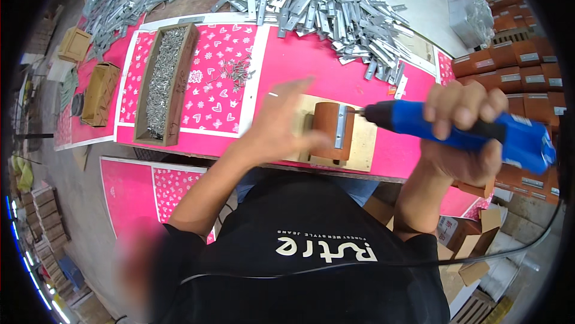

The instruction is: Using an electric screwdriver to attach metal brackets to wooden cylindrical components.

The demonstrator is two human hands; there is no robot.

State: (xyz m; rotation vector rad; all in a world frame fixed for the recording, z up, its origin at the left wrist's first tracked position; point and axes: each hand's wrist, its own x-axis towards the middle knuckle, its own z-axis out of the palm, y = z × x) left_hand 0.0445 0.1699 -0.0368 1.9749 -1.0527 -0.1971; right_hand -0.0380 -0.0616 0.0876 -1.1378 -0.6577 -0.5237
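Note:
My right hand (pixel 464 111) is wrapped round a blue electric screwdriver (pixel 410 117), held level with its dark nose pointing left. The bit's tip is by a flat metal strip (pixel 340 127) lying on a reddish-brown wooden block (pixel 325 125); whether it touches cannot be made out. Beneath the block is a pale board (pixel 364 153) at the table's front edge. On the block's left side, my left hand (pixel 278 126) is blurred, its thumb and fingers apart and nothing visible in it.
A long wooden box (pixel 184 78) of screws stands on the left, beside loose screws (pixel 238 73). Metal strips (pixel 335 15) are heaped across the back of the pink table (pixel 281 63). Reddish-brown blocks (pixel 509 78) are stacked at right. A cable (pixel 479 258) crosses my front.

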